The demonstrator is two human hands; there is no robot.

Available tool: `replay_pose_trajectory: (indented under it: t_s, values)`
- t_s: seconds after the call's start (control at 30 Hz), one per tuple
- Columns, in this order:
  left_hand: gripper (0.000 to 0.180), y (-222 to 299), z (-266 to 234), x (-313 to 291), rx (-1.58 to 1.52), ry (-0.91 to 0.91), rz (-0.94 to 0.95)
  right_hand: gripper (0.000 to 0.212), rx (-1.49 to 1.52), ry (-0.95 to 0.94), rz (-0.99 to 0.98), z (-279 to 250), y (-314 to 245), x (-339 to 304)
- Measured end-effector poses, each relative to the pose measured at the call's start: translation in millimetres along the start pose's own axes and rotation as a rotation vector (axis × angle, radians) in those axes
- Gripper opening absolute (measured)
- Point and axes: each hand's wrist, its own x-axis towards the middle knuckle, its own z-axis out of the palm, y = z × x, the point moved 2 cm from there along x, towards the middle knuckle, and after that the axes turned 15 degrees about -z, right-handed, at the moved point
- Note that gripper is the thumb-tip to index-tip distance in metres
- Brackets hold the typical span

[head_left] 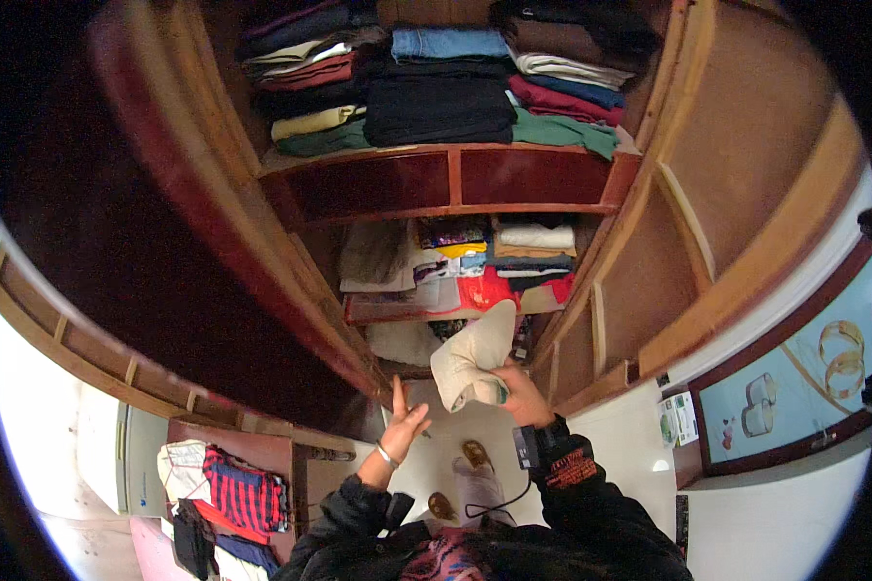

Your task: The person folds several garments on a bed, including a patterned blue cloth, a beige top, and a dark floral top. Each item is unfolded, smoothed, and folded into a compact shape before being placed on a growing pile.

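My right hand is closed around a cream folded cloth, perhaps a garment; its exact kind is not clear. The cloth hangs in front of the lower wardrobe shelves, with a small dark patch at its near end. To its left, my left hand is raised with fingers apart and nothing in it, near the lower edge of the dark red wardrobe door. A bracelet circles the left wrist. Beyond the cloth, a lower shelf bears folded clothes, among them a red piece and a white one.
Stacks of dark folded clothes fill the upper shelf above two drawer fronts. An open wooden door stands at the right. More clothes, including a checked garment, lie at the lower left. A framed picture is at the right.
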Motion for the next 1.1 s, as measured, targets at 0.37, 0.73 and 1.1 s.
replay_pose_trajectory:
  t_s: [0.37,0.73,1.1]
  values:
    - [0.080,-18.8,-43.0,-6.9,0.057,-0.069,0.046,0.033,-0.416,-0.382,0.135,-112.3,233.2,252.0]
    - [0.069,-31.7,-85.9,-34.5,0.167,0.566,-0.080,0.034,-0.997,-0.562,0.450,-124.2,340.9,276.8]
    - [0.074,-10.1,-104.5,-43.3,-0.201,0.626,0.162,0.034,-1.095,-0.582,0.501,-138.2,341.0,275.1]
